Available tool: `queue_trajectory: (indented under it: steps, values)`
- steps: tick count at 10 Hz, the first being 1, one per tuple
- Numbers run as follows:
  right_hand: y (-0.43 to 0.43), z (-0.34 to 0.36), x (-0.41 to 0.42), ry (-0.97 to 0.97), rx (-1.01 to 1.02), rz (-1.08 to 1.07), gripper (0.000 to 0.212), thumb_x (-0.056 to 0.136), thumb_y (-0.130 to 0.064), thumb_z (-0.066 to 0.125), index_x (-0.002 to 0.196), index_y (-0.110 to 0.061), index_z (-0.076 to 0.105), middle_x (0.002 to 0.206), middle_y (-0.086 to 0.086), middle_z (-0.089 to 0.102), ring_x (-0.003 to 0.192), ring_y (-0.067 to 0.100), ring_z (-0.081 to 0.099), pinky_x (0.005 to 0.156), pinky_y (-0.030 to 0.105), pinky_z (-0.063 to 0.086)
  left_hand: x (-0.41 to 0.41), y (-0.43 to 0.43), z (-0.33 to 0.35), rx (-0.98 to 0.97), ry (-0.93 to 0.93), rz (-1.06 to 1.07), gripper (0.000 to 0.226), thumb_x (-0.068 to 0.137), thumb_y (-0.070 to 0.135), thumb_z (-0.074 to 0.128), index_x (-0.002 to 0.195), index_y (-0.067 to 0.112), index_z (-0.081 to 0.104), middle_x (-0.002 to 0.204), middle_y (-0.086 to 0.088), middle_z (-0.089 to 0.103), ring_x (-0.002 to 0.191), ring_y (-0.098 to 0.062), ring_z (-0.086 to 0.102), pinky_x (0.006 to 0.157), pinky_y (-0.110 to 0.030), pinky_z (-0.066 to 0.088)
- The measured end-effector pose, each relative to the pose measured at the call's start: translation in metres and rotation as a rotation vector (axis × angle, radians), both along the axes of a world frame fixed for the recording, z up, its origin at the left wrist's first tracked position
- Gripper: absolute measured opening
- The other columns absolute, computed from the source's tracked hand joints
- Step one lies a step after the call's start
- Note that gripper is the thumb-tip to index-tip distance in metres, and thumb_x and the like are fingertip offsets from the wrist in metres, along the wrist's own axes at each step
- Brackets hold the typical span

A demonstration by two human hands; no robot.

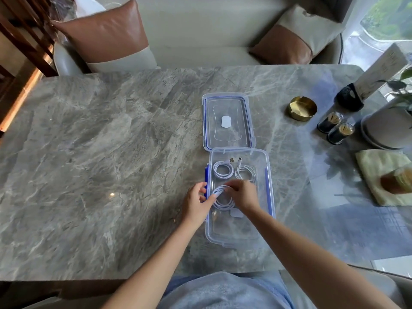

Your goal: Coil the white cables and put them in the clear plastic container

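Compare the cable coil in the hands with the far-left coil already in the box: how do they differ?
The held coil is gripped by the left hand and right hand over the middle of the box; the far-left coil lies untouched at its far end. The far-left coil shows a plug; the held coil's plugs are hidden. Both are white and wound.

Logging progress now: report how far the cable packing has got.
Done: two coiled white cables lie at the far end of the clear plastic container. In hand: left hand and right hand both hold a third coil over the container's middle. Left: settle and release it; no loose cable shows on the marble table. The lid lies off beyond.
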State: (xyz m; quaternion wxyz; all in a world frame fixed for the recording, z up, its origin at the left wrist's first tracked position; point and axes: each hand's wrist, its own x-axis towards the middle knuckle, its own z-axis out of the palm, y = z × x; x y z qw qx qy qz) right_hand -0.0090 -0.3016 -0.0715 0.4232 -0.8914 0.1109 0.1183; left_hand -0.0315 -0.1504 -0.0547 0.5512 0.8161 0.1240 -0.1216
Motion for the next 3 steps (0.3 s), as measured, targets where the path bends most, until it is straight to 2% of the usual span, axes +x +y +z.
queue_trajectory:
  steps: [1, 2, 3]
  values:
    - [0.0039, 0.0013, -0.0035, -0.044, -0.075, 0.031, 0.012, 0.078, -0.018, 0.062, 0.082, -0.019, 0.074, 0.072, 0.0, 0.073, 0.067, 0.014, 0.065, 0.061, 0.032, 0.051, 0.0022, 0.0022, -0.0016, -0.031, 0.024, 0.0, 0.041, 0.079, 0.015, 0.07, 0.117, 0.006, 0.056, 0.093, -0.004, 0.055, 0.068, -0.012, 0.049, 0.071, -0.027, 0.046]
    - [0.0072, 0.0006, -0.0077, -0.102, -0.106, 0.015, 0.014, 0.076, -0.016, 0.062, 0.086, -0.015, 0.072, 0.076, 0.003, 0.072, 0.072, 0.02, 0.065, 0.064, 0.037, 0.052, 0.0022, 0.0026, -0.0018, -0.038, 0.014, -0.014, 0.037, 0.081, 0.015, 0.067, 0.115, 0.007, 0.056, 0.094, -0.004, 0.056, 0.069, -0.008, 0.05, 0.069, -0.02, 0.045]
    - [0.0077, -0.0039, -0.01, -0.087, -0.093, -0.015, 0.029, 0.079, -0.016, 0.061, 0.106, -0.02, 0.07, 0.098, 0.0, 0.074, 0.09, 0.017, 0.067, 0.075, 0.03, 0.051, 0.0045, 0.0047, -0.0035, -0.016, -0.078, 0.096, 0.025, 0.083, 0.011, 0.064, 0.108, 0.008, 0.059, 0.093, -0.005, 0.06, 0.075, -0.011, 0.053, 0.075, -0.025, 0.046]
